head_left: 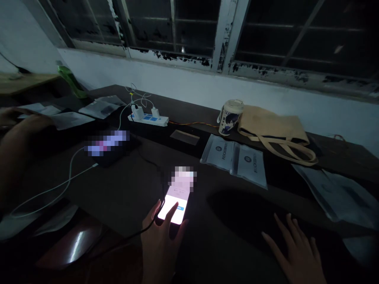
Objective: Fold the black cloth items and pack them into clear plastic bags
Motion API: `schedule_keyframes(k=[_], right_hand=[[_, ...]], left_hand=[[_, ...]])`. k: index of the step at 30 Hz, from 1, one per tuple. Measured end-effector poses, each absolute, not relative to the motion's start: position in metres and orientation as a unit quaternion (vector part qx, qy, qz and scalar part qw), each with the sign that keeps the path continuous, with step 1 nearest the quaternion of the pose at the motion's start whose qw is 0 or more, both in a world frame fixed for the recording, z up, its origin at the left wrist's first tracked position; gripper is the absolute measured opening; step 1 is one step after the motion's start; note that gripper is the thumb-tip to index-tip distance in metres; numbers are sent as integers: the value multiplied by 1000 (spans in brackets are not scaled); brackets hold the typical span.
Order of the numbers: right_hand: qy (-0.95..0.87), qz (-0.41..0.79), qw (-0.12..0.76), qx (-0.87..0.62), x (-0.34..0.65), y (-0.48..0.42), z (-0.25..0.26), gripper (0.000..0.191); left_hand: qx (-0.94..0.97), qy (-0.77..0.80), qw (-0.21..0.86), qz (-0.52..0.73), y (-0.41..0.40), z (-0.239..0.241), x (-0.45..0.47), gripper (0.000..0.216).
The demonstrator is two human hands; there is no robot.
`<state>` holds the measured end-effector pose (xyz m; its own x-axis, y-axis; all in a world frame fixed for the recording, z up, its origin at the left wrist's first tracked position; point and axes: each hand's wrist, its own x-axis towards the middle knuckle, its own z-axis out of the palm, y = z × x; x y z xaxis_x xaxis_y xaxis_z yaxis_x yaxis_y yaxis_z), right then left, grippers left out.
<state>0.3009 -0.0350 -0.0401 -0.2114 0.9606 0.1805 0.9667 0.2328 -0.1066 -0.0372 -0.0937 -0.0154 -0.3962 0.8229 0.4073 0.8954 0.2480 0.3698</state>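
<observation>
A smartphone (174,211) with a brightly lit screen lies on the dark table, its upper screen blurred into blocks. My left hand (161,240) grips its lower end, with fingers at both side edges and one fingertip over the screen. A black cable (145,229) runs across the fingers of that hand. Over to the right, my right hand (299,248) rests over the table with its fingers spread and nothing in them. Printed zip pouches (248,165) lie beyond it, and another clear pouch (337,193) is at its right.
At the left, another person's arm (20,142) reaches over plastic bags (71,119). A second lit phone (106,142) has white cables near it. Behind stand a power strip (151,119), a printed cup (230,118) and a beige tote bag (272,122), below the barred window.
</observation>
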Motion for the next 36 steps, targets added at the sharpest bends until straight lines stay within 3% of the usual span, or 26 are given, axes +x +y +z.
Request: schedule_keyframes(k=[9,18,26,32,36], right_hand=[[-770,4,94,-631,297,-35,-32,52],[-762,3,94,-641,297,-35,-33,55],[-777,-8,74,-626,300,-36,-37,51],[-778,-7,73,-623,300,-36,-34,50],[-773,5,80,-630,295,-36,-27,52]], left_hand=[[-533,-793,49,-291,-94,-13,-34,34],[-520,-802,55,-289,-94,-15,-33,53],[-529,-799,47,-281,-94,-16,-34,44],[-518,-813,39,-262,-92,-14,-34,61],[-490,-829,-9,-270,-93,-7,-31,59]])
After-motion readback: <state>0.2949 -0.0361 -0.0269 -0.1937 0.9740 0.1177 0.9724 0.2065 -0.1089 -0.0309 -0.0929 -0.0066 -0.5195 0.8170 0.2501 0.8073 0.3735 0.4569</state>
